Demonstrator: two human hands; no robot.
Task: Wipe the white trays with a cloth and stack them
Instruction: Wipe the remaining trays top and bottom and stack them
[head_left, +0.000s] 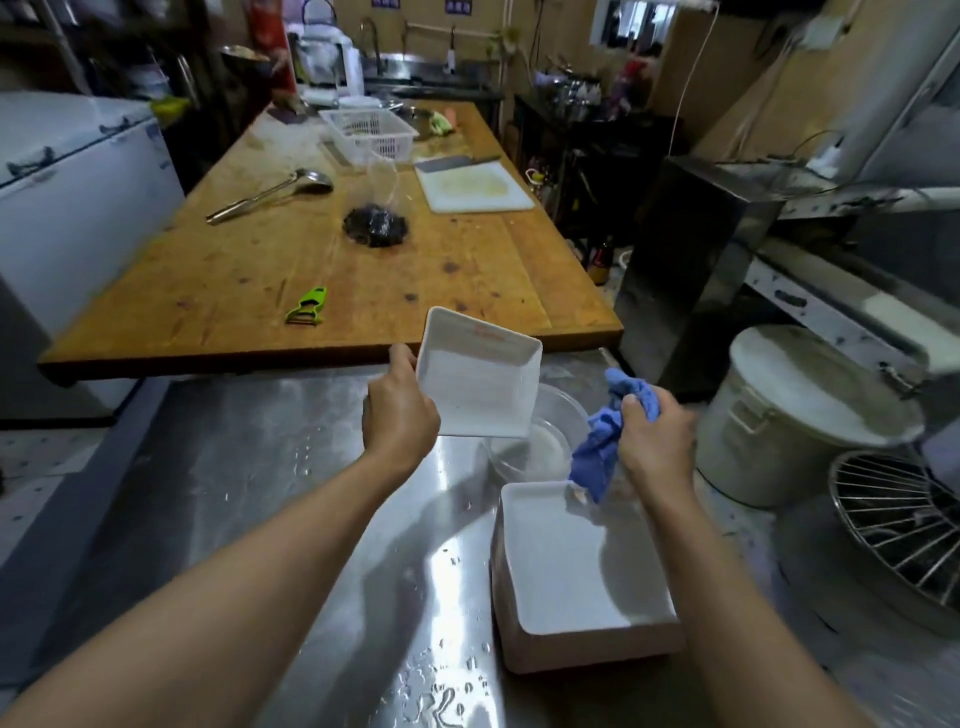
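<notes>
Only one view is given, taken from the head of the person. It is directed forward and downward, near to the steel tabletop (291, 493), and the wooden tabletop (322, 270) is seen farther behind, with wide-angle bending.

Tray (480, 379) held above steel counter (291, 493), bowl (545, 441) behind tray stack (576, 577), wooden table (332, 260) beyond

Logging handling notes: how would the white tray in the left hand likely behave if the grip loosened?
The tray looks rigid and glazed, so probably slippery, more so given droplets on the steel counter. The left hand holds one edge, tilted; it could slide out and chip.
</notes>
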